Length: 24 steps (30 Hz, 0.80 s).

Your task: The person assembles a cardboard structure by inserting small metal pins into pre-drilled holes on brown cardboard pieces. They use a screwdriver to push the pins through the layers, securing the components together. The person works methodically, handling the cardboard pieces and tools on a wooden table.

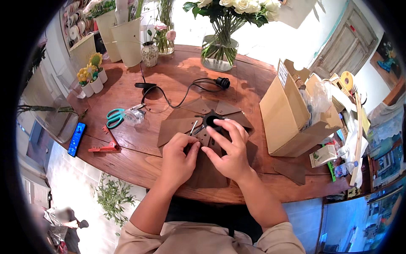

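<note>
Several brown flat panels fan out around a black ring-shaped hub on the table before me. My left hand is closed in a pinch over the panels on the near left side. Whatever its fingertips hold is hidden. A thin white stick shows just beyond these fingers; I cannot tell whether they grip it. My right hand has its fingers apart, with fingertips at the hub's near right edge and the thumb over a panel. One loose brown panel lies apart at the right.
Left of the panels lie teal-handled scissors, a red tool and a phone. A black cord with a socket runs behind. A cardboard box stands right; a glass vase of white roses stands at the back.
</note>
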{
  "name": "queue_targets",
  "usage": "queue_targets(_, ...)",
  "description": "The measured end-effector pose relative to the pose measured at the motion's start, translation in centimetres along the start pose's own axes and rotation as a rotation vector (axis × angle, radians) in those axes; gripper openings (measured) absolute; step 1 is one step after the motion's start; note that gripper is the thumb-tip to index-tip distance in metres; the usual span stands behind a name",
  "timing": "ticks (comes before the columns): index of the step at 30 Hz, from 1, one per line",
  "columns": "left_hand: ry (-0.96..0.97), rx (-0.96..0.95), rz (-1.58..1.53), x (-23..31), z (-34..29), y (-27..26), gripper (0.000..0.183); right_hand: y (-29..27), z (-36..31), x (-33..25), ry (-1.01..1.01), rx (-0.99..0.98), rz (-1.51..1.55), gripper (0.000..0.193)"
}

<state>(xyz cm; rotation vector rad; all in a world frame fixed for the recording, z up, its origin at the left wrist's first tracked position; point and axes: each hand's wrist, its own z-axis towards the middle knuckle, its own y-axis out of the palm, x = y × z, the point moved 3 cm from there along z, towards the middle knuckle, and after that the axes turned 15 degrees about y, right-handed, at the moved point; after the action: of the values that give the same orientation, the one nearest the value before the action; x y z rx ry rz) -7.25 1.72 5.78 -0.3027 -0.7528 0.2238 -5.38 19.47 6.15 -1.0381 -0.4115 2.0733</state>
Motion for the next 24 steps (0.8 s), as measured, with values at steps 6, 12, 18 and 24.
queue_targets(6, -0.036, -0.103, 0.008, -0.2, 1.0, 0.1, 0.008, 0.6, -0.1, 0.8, 0.056, -0.097, -0.090, 0.071)
queue_targets(12, -0.071, -0.215, -0.016, -0.9, 2.0, -0.4, 0.011, 0.5, -0.3, 0.7, 0.012, -0.084, -0.068, 0.064)
queue_targets(18, -0.059, -0.264, -0.034, -0.8, 2.6, -0.3, 0.010, 0.5, -0.3, 0.6, 0.017, -0.086, -0.072, 0.063)
queue_targets(24, 0.095, -0.243, 0.044, -0.6, 2.6, -0.1, 0.009, 0.7, -0.3, 0.5, 0.029, -0.106, -0.065, 0.062)
